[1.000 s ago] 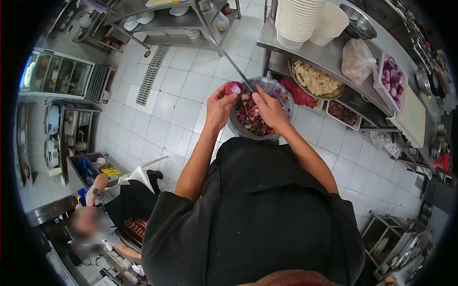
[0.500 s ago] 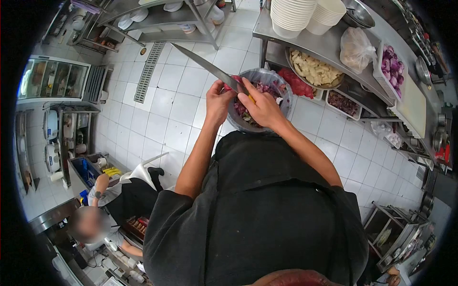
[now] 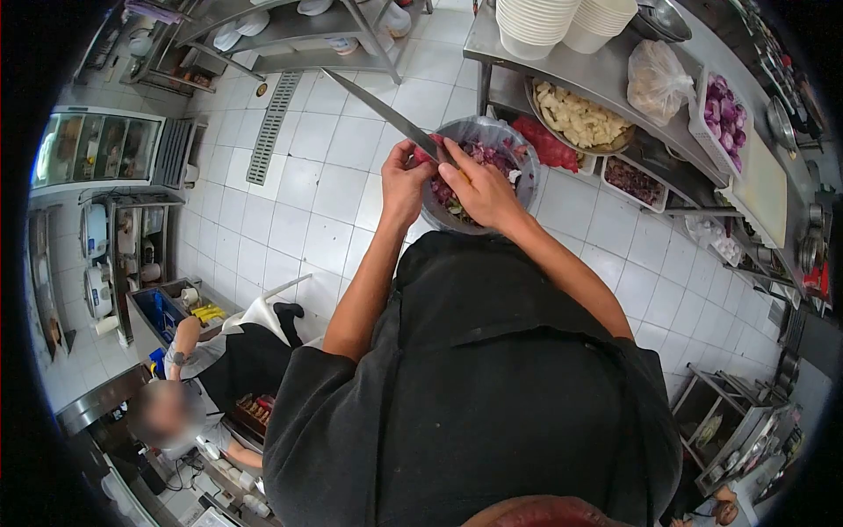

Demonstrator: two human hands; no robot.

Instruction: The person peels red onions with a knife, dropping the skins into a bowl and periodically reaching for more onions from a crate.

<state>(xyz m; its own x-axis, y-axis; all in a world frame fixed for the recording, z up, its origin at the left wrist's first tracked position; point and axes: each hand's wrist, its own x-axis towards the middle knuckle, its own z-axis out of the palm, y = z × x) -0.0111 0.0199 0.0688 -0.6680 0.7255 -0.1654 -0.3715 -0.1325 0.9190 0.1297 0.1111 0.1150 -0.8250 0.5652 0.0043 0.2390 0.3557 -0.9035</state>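
Note:
My right hand (image 3: 479,188) is closed around the handle of a large knife (image 3: 378,105), its long blade pointing to the upper left. Between the fingers of my left hand (image 3: 405,183) is a red onion (image 3: 418,158), mostly hidden by the fingers and the blade. The blade lies right against the onion. Both hands are over the near left side of a bin (image 3: 529,183) lined with a clear plastic bag. Purple onion peels and scraps (image 3: 493,158) fill the bin.
Right of the bin, a steel table (image 3: 606,75) carries stacked white tubs (image 3: 536,22), a bagged item (image 3: 657,81) and a basket of peeled red onions (image 3: 725,123). Below are a bowl of pale chunks (image 3: 580,119) and a red net bag (image 3: 546,143). Another person (image 3: 250,360) is at lower left.
The knife blade has swung slightly, its tip now a little lower in view at left. My right-hand fingers have shifted on the knife beside the onion. My left hand stays about where it was.

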